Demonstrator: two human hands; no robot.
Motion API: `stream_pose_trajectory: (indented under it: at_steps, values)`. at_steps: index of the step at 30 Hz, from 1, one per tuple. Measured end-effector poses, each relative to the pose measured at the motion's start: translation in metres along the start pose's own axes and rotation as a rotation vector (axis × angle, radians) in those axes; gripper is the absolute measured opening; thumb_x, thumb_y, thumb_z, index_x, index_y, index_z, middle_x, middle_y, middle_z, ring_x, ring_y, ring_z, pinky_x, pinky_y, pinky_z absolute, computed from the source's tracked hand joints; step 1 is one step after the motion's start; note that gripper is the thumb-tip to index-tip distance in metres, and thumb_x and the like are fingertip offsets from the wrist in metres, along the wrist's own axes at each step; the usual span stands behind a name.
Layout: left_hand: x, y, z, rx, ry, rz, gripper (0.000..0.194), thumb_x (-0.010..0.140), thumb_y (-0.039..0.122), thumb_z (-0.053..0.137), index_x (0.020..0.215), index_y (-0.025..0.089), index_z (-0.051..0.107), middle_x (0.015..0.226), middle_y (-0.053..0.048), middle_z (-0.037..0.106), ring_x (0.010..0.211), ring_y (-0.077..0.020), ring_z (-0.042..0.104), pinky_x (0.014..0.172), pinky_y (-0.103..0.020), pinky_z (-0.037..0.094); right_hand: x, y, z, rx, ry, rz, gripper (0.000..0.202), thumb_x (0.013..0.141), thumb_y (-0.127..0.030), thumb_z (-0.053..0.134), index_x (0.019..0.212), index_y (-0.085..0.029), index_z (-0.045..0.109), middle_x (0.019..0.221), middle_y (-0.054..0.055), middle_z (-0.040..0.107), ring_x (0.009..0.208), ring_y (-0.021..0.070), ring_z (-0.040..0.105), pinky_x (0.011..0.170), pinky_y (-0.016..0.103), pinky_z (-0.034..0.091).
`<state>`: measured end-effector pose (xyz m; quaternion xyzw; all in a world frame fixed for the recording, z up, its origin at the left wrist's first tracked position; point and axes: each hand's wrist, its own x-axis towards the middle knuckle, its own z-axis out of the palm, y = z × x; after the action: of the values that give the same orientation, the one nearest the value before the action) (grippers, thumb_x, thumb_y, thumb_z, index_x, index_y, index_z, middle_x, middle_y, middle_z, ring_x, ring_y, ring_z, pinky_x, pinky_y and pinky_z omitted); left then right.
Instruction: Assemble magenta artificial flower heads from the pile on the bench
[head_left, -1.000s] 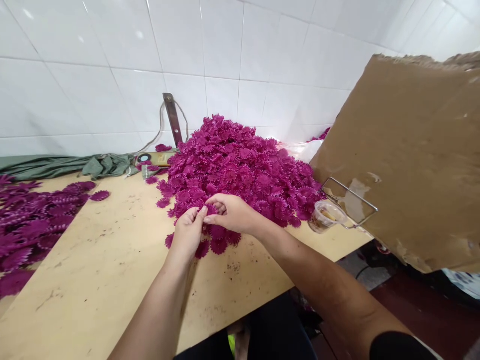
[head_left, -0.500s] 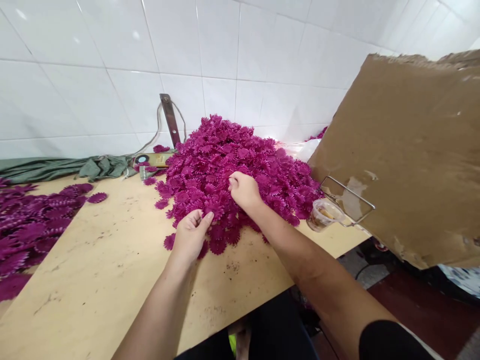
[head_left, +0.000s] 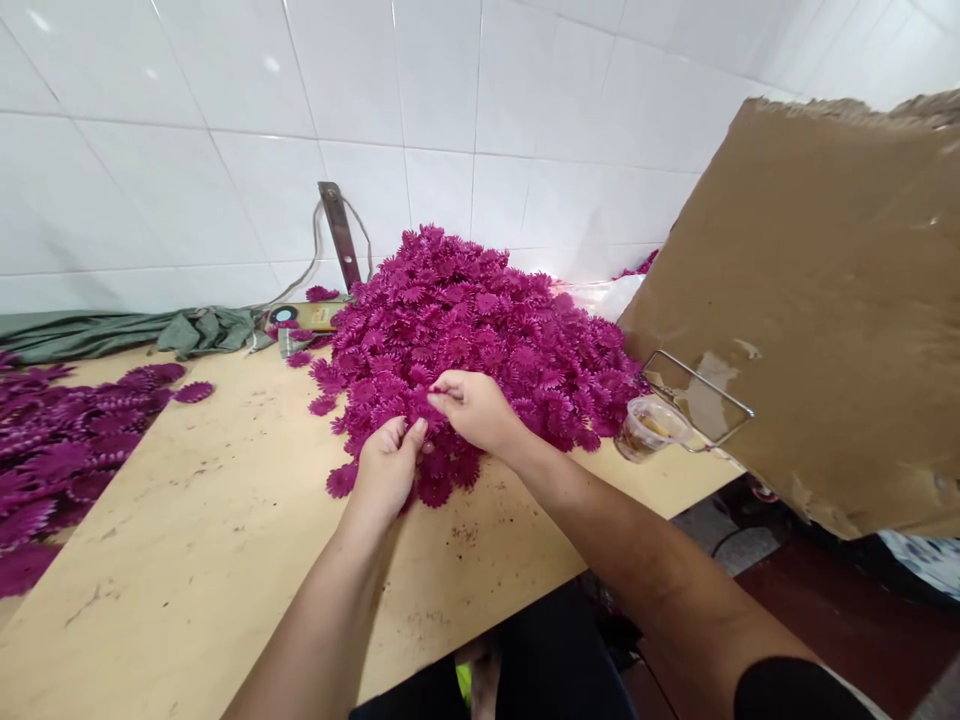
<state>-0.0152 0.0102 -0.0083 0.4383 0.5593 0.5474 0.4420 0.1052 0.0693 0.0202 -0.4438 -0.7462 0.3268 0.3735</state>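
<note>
A heaped pile of magenta artificial flower pieces (head_left: pixel 457 300), with fringed petals, stands in front of me against the wall. My left hand (head_left: pixel 385 468) is closed at the pile's near edge, thumb and fingertips pinching a magenta flower piece (head_left: pixel 417 405). Close beside it, to the right, my right hand (head_left: pixel 478 410) is closed in a pinch, its fingertips over the same flower piece. Whatever else lies between the right fingertips is too small to make out against the pile behind.
More flower pieces (head_left: pixel 67 450) spread over the left of the wooden table (head_left: pixel 247 500). A plastic cup (head_left: pixel 649 430) sits by a wire frame (head_left: pixel 701 400) at the right, before a large cardboard sheet (head_left: pixel 810 300). Green cloth (head_left: pixel 135 333) and a metal bracket (head_left: pixel 341 235) are behind.
My right hand has come left and toward me from the pile, and its fingertips are now near the left ones. My left hand has barely moved.
</note>
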Motion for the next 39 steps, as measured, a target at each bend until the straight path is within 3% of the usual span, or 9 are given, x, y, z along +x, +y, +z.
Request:
stream_pose_trajectory:
  at_steps: [3, 6, 10, 14, 18, 28, 31, 35, 39]
  values:
    - [0.000, 0.000, -0.002, 0.040, 0.057, 0.020, 0.038, 0.059, 0.051, 0.061, 0.050, 0.018, 0.045, 0.041, 0.006, 0.041, 0.037, -0.0048, 0.030, 0.038, -0.019, 0.024, 0.021, 0.012, -0.012, 0.067, 0.237, 0.159, 0.016, 0.080, -0.012, 0.042, 0.080, -0.016, 0.057, 0.063, -0.001, 0.057, 0.058, 0.0109, 0.056, 0.064, 0.027, 0.047]
    - [0.000, 0.004, -0.003, 0.019, 0.125, 0.004, 0.041, 0.060, 0.052, 0.060, 0.048, 0.018, 0.042, 0.040, 0.006, 0.039, 0.038, -0.0049, 0.030, 0.039, -0.019, 0.025, 0.027, 0.013, -0.027, 0.010, 0.284, 0.174, 0.025, 0.074, -0.006, 0.045, 0.094, -0.015, 0.058, 0.090, 0.006, 0.060, 0.078, 0.0139, 0.059, 0.077, 0.032, 0.048]
    - [0.000, 0.012, 0.000, -0.040, 0.059, 0.016, 0.037, 0.055, 0.049, 0.066, 0.052, 0.017, 0.049, 0.046, 0.004, 0.049, 0.044, -0.0071, 0.040, 0.045, -0.020, 0.033, 0.009, -0.002, -0.026, -0.041, 0.074, -0.020, 0.038, 0.071, -0.017, 0.059, 0.108, -0.017, 0.057, 0.120, 0.012, 0.051, 0.108, 0.0208, 0.051, 0.090, 0.038, 0.043]
    - [-0.001, 0.013, 0.002, -0.059, -0.029, 0.034, 0.036, 0.048, 0.046, 0.071, 0.056, 0.016, 0.053, 0.050, 0.003, 0.052, 0.047, -0.0081, 0.043, 0.045, -0.021, 0.035, -0.007, -0.009, -0.007, 0.141, -0.218, 0.000, 0.022, 0.071, -0.023, 0.061, 0.092, -0.015, 0.060, 0.087, 0.005, 0.062, 0.081, 0.0145, 0.058, 0.078, 0.032, 0.049]
    - [-0.001, 0.007, -0.001, 0.036, -0.001, 0.027, 0.032, 0.056, 0.044, 0.066, 0.053, 0.017, 0.049, 0.046, 0.005, 0.046, 0.042, -0.0069, 0.037, 0.041, -0.020, 0.030, -0.008, -0.003, 0.003, 0.332, -0.273, 0.144, 0.017, 0.069, -0.017, 0.064, 0.082, -0.015, 0.054, 0.065, -0.003, 0.054, 0.062, 0.0089, 0.053, 0.067, 0.026, 0.048]
    - [0.001, 0.003, -0.001, 0.061, 0.068, 0.029, 0.044, 0.062, 0.057, 0.059, 0.049, 0.019, 0.040, 0.039, 0.007, 0.034, 0.038, -0.0063, 0.026, 0.039, -0.021, 0.021, -0.004, -0.004, -0.005, 0.514, -0.450, 0.128, 0.023, 0.063, -0.016, 0.068, 0.083, -0.015, 0.056, 0.065, -0.004, 0.056, 0.060, 0.0075, 0.053, 0.064, 0.023, 0.045]
    - [0.001, 0.004, -0.002, 0.040, 0.081, 0.035, 0.048, 0.064, 0.062, 0.054, 0.046, 0.019, 0.041, 0.039, 0.005, 0.038, 0.039, -0.0069, 0.030, 0.040, -0.022, 0.024, -0.002, -0.004, 0.001, 0.481, -0.374, 0.144, 0.013, 0.064, -0.015, 0.064, 0.072, -0.015, 0.053, 0.055, -0.006, 0.051, 0.050, 0.0059, 0.047, 0.053, 0.020, 0.040]
    - [-0.002, 0.009, 0.001, 0.039, 0.025, 0.051, 0.040, 0.060, 0.055, 0.061, 0.053, 0.018, 0.049, 0.044, 0.005, 0.044, 0.041, -0.0072, 0.034, 0.040, -0.021, 0.026, 0.001, 0.000, 0.010, 0.227, -0.116, 0.096, 0.013, 0.071, -0.017, 0.056, 0.061, -0.017, 0.047, 0.045, -0.009, 0.039, 0.042, 0.0049, 0.032, 0.043, 0.019, 0.027]
    - [-0.007, 0.013, 0.006, 0.017, -0.019, 0.076, 0.033, 0.057, 0.046, 0.067, 0.054, 0.018, 0.048, 0.043, 0.007, 0.041, 0.041, -0.0068, 0.034, 0.040, -0.020, 0.028, 0.013, 0.009, 0.006, 0.071, 0.122, 0.092, 0.009, 0.075, -0.017, 0.050, 0.066, -0.017, 0.048, 0.053, -0.006, 0.046, 0.049, 0.0074, 0.042, 0.053, 0.022, 0.036]
